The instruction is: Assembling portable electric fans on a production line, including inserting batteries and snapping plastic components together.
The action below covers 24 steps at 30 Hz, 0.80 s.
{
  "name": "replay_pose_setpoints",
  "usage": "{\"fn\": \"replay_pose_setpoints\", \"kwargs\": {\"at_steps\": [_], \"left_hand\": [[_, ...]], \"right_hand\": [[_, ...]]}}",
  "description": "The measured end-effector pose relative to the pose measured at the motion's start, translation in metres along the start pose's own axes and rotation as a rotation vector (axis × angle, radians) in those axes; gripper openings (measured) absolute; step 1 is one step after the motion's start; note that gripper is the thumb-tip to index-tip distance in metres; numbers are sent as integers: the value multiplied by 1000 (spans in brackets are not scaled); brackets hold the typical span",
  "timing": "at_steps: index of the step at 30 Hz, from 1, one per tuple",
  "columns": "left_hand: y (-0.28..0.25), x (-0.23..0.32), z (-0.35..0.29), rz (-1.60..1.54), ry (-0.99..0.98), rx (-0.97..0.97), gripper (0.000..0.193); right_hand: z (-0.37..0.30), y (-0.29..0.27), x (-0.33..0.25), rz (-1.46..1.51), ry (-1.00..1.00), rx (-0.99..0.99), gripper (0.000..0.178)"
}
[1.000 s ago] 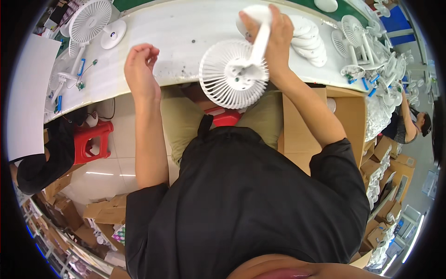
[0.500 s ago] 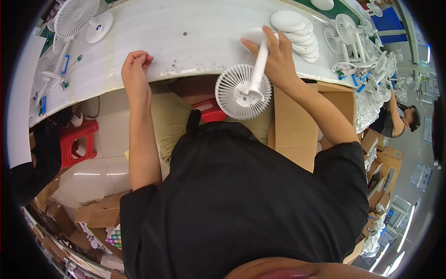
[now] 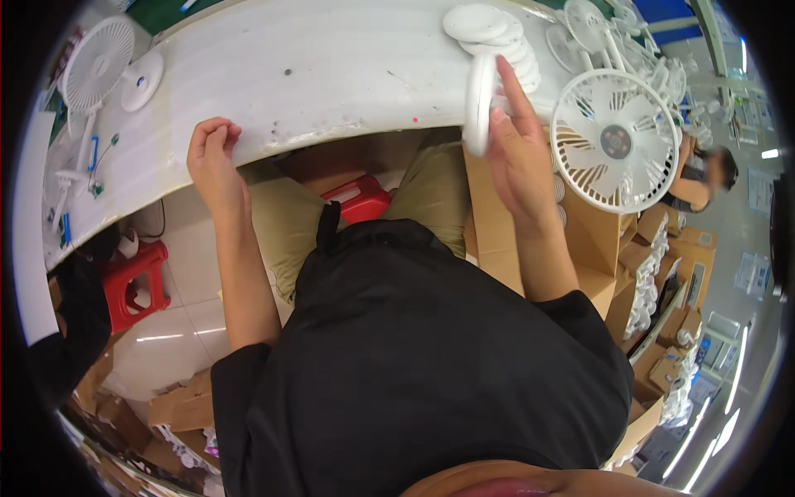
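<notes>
My right hand [image 3: 523, 170] holds a small white desk fan in the air past the table's front edge. Its round base [image 3: 479, 106] is turned edge-on left of my fingers, and the fan head [image 3: 614, 142] sticks out to the right, grille and blades showing. The stem between them is hidden behind my hand. At the table's front edge on the left, my left hand [image 3: 217, 166] hovers with fingers loosely curled and nothing visible in them. Just beyond the held fan, a stack of white round discs [image 3: 474, 25] lies fanned out on the table.
Another white fan [image 3: 98, 62] stands at the table's [image 3: 331, 74] far left, beside thin wires and blue cylinders [image 3: 93, 153]. More fans [image 3: 590, 29] crowd the right end. Cardboard boxes [image 3: 497, 224] stand below right. A red stool [image 3: 137, 286] is at left; a person [image 3: 704, 178] is at far right.
My right hand has turned the fan over: its head has swung from the left of the hand to the right, and the base now stands edge-on. My left hand stays curled.
</notes>
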<state>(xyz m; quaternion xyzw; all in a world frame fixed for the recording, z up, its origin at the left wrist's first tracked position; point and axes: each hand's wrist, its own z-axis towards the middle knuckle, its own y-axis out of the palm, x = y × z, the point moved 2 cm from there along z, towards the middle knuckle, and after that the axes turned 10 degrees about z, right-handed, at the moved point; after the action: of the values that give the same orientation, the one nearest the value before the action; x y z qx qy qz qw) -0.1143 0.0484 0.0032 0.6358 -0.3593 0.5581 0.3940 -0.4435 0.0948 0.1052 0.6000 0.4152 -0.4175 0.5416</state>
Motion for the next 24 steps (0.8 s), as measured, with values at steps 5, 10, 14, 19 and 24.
{"fn": "replay_pose_setpoints", "kwargs": {"at_steps": [5,10,14,19,24], "left_hand": [[8,37,-28,-51,33,-149,14],[20,73,-48,-53,110,-293,16],[24,93,-60,-98,138,-342,16],[36,110,-70,-136,182,-415,18],[82,141,-84,-141,213,-342,27]], "right_hand": [[-15,53,-13,165,16,-184,72],[-19,70,-11,416,46,-364,67],[-22,86,-16,515,42,-425,69],[-24,93,-17,588,42,-482,75],[-22,97,-14,588,-14,-546,87]]}}
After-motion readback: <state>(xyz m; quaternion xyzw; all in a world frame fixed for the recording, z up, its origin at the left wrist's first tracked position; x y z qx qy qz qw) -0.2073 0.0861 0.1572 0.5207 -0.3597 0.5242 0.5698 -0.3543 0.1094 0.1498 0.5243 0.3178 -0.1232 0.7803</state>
